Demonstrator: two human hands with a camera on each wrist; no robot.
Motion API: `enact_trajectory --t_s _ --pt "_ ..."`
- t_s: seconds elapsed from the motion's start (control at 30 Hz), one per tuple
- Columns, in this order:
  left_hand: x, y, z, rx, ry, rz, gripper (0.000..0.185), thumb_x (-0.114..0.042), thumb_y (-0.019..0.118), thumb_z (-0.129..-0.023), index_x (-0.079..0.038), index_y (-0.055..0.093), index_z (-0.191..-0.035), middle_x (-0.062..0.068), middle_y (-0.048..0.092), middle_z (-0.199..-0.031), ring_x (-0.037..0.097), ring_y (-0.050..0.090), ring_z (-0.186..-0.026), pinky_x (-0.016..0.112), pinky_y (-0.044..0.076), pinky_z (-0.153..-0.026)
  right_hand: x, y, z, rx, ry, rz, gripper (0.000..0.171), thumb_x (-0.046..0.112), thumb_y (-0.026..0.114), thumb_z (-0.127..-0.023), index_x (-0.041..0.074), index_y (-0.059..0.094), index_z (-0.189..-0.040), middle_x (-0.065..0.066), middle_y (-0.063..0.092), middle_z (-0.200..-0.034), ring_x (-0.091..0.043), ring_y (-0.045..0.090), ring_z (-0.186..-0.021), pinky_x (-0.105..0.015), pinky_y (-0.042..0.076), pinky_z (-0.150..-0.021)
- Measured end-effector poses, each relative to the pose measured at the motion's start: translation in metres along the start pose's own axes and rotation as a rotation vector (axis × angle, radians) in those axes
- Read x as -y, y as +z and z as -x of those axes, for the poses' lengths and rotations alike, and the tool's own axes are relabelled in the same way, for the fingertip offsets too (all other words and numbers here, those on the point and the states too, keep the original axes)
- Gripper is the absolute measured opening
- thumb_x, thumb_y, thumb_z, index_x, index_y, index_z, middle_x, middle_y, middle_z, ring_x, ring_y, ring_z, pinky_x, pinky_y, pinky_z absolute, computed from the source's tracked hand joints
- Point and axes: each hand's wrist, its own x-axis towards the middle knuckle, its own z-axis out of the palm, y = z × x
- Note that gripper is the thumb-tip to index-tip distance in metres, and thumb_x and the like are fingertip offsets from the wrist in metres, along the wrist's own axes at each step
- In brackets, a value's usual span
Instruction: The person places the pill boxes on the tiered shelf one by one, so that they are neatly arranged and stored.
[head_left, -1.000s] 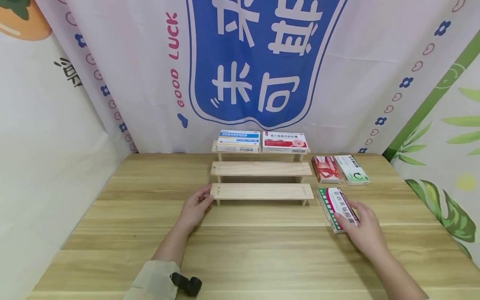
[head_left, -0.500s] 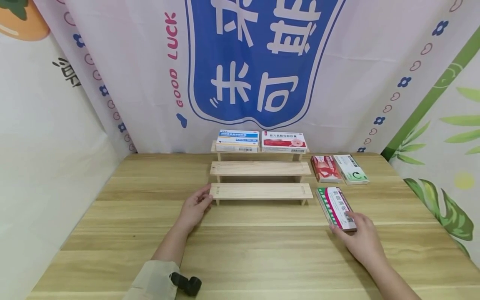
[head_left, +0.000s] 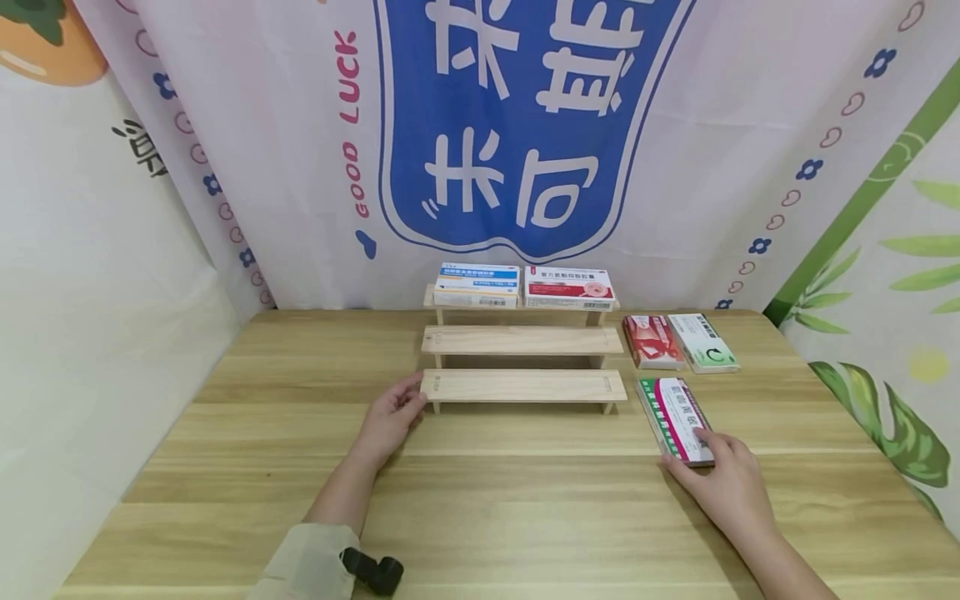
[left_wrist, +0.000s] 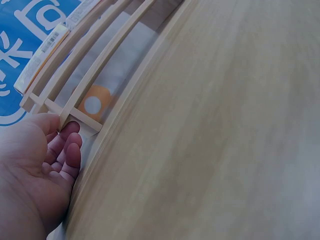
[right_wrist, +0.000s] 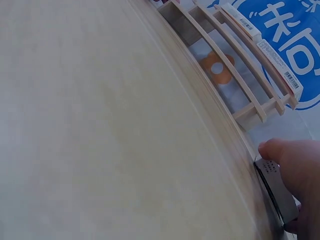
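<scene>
A three-step wooden display rack stands at the middle back of the table. My left hand pinches the left end of its lowest step, thumb and fingers around the board's end in the left wrist view. To the right of the rack, a white, green and magenta medicine box lies flat on the table. My right hand grips its near end, with the thumb at the near left corner and a finger on the right side. In the right wrist view the box shows edge-on between thumb and fingers.
A blue-and-white medicine box and a red-and-white one stand on the top step. A red box and a white-green box lie behind the held box. A printed curtain hangs behind the table.
My right hand has slid back toward the near end of the magenta-and-green medicine box, and its thumb has left the top face. The left hand stays at the rack.
</scene>
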Motion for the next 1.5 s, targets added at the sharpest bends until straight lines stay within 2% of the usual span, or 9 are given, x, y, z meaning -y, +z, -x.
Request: enact_trajectory --t_s 0.23,0.5,0.9,1.23,1.5 --pt "0.0 0.001 0.001 -0.001 -0.004 0.016 0.04 -0.025 0.051 -0.086 -0.023 0.044 -0.125 0.01 0.055 -0.098 0.017 0.053 -0.081 0.024 0.049 -0.073 0.003 -0.013 -0.005 -0.017 0.01 -0.044 0.084 0.064 0.051 -0.07 0.003 0.04 -0.127 -0.028 0.033 -0.125 -0.045 0.031 -0.111 -0.06 0.031 -0.084" --pt "0.0 0.001 0.001 0.0 0.0 0.001 0.04 -0.027 0.052 -0.085 -0.025 0.044 -0.124 0.007 0.056 -0.097 0.018 0.055 -0.08 0.026 0.049 -0.071 0.016 -0.028 -0.013 -0.048 -0.055 -0.068 0.079 0.06 0.054 -0.072 0.006 0.039 -0.128 -0.026 0.034 -0.127 -0.045 0.032 -0.111 -0.062 0.03 -0.083" --pt "-0.002 0.001 0.001 -0.001 -0.009 0.005 0.039 -0.025 0.052 -0.086 -0.025 0.045 -0.124 0.009 0.055 -0.098 0.02 0.054 -0.081 0.024 0.049 -0.071 0.061 -0.048 -0.021 -0.024 -0.19 -0.1 0.076 0.06 0.056 -0.07 0.013 0.04 -0.128 -0.022 0.032 -0.133 -0.045 0.031 -0.115 -0.064 0.028 -0.085" --pt "0.0 0.001 0.0 -0.011 -0.014 -0.018 0.039 -0.026 0.052 -0.085 -0.026 0.045 -0.124 0.008 0.055 -0.096 0.019 0.054 -0.08 0.025 0.048 -0.071 0.1 -0.041 -0.026 0.01 -0.334 -0.132 0.07 0.059 0.059 -0.068 0.019 0.044 -0.124 -0.011 0.04 -0.129 -0.035 0.036 -0.116 -0.059 0.033 -0.086" --pt "0.001 0.0 -0.001 -0.015 -0.008 -0.01 0.04 -0.026 0.052 -0.085 -0.027 0.044 -0.124 0.008 0.056 -0.097 0.018 0.054 -0.079 0.025 0.048 -0.071 0.132 -0.031 -0.035 0.117 -0.417 -0.16 0.069 0.061 0.059 -0.067 0.023 0.045 -0.123 -0.008 0.036 -0.133 -0.031 0.034 -0.12 -0.057 0.034 -0.09"
